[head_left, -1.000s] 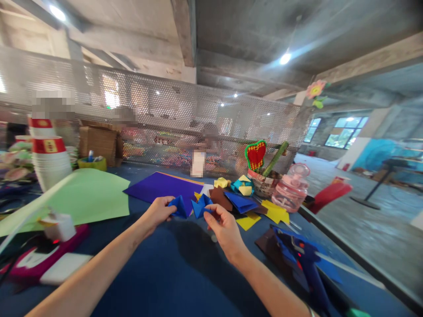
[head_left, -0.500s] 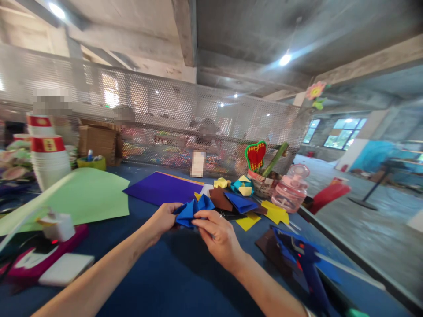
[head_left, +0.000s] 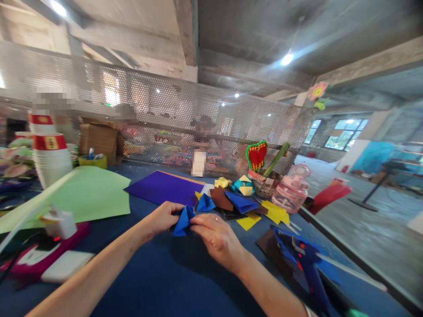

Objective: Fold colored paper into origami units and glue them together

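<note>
A folded piece of blue paper (head_left: 183, 221) stands between my two hands, above the dark blue table. My left hand (head_left: 165, 215) pinches it from the left, thumb and fingers closed at its upper edge. From the right, my right hand (head_left: 213, 231) grips its other side with the fingertips; a ring shows on one finger. Just behind lies another folded blue paper piece (head_left: 205, 203), apart from the hands. Close by to the right are brown paper (head_left: 221, 199), a flat blue paper (head_left: 241, 203) and yellow paper pieces (head_left: 248, 221).
Purple sheets (head_left: 165, 187) and a pale green sheet (head_left: 99, 193) lie at the back left. A power strip (head_left: 29, 264) is at the left, a glue gun (head_left: 306, 255) at the right. A pink bottle (head_left: 291, 189) stands near a basket (head_left: 262, 181) by the mesh screen (head_left: 158, 105).
The folded blue paper in my hands has turned and come slightly lower, apart from the other blue piece behind it. My right hand has shifted slightly down and left.
</note>
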Demonstrator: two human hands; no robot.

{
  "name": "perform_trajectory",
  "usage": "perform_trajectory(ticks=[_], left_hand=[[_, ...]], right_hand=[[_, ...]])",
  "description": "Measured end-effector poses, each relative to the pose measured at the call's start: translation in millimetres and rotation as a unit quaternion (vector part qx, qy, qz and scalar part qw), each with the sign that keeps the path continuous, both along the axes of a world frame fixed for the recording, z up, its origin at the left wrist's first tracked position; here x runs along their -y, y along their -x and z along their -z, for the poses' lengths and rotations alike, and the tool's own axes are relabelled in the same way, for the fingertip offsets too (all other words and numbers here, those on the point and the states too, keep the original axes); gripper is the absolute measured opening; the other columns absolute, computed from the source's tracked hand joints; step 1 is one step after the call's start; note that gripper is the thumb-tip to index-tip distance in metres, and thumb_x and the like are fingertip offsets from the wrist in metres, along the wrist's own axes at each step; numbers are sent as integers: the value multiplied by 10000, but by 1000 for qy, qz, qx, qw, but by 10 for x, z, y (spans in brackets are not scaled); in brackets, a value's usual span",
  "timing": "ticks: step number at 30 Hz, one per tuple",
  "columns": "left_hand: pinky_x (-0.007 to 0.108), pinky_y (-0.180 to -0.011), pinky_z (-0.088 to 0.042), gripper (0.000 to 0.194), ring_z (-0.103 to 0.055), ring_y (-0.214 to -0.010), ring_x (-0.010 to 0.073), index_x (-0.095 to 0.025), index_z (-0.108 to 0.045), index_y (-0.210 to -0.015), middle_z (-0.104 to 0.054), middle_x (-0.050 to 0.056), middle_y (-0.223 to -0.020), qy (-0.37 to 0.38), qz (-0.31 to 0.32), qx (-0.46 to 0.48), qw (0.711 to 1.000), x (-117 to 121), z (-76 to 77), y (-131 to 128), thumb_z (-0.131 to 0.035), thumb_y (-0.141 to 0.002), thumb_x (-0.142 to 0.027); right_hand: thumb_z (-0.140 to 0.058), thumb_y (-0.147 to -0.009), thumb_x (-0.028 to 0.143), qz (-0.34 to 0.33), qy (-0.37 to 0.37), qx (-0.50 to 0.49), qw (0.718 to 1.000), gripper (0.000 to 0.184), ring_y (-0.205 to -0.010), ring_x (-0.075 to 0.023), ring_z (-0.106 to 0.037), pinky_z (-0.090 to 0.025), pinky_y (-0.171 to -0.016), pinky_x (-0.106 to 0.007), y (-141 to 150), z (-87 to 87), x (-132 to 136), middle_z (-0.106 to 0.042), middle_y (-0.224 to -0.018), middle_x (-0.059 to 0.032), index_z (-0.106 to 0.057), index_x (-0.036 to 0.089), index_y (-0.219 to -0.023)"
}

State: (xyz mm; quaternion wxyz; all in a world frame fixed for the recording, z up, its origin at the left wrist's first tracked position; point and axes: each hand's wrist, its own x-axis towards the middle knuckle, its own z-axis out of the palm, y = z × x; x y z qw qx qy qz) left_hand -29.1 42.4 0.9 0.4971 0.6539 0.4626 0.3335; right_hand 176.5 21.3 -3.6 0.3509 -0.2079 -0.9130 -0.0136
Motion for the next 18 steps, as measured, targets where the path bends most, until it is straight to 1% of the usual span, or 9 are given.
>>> perform_trajectory(ticks=[4,8,12,14,16,18], left_hand=[[204,-442,-266,160,-351,-433,68,-149,-644,-719,-473,-55,-506,7,24,-10,1000,-7,2,27,-532,-660,-246],[204,-464,-292,156,-385,-473,79,-160,-623,-721,-482,-45,-545,23,47,-5,999,47,-55,18,-535,-695,-286],[202,-501,-323,143,-419,-548,89,-173,-599,-763,-492,-46,-623,69,64,65,993,116,-117,25,-519,-732,-287],[209,-519,-347,195,-438,-577,97,-172,-586,-776,-492,-44,-647,84,66,92,990,122,-117,42,-494,-782,-344],[212,-532,-358,246,-449,-594,98,-167,-591,-809,-505,-43,-665,67,75,72,992,98,-88,59,-511,-802,-400],[209,-547,-364,251,-462,-608,94,-160,-608,-858,-540,-42,-695,17,89,20,996,53,-35,63,-586,-770,-394]], right_hand=[[-428,-918,96,-9,1,21,1000,309,-1050,-186,-603,-493,-929,-334,-3,-4,-9,-678,-1108,-81,-673,181,-1086],[-432,-908,82,-13,1,17,1000,314,-1036,-193,-613,-501,-919,-342,-8,9,-26,-688,-1086,-93,-682,179,-1071],[-433,-913,82,-3,-19,26,999,295,-1029,-181,-616,-500,-918,-318,-15,10,-41,-691,-1069,-87,-685,165,-1040],[-426,-920,89,1,-31,29,999,289,-1015,-172,-618,-506,-907,-304,-17,17,-54,-692,-1058,-82,-687,159,-1022],[-427,-921,92,5,-44,28,999,284,-1004,-173,-620,-510,-901,-301,-18,31,-69,-693,-1051,-79,-688,155,-1012],[-434,-918,95,9,-52,28,998,277,-1008,-178,-618,-508,-905,-303,-20,47,-82,-693,-1057,-75,-685,160,-1014]])
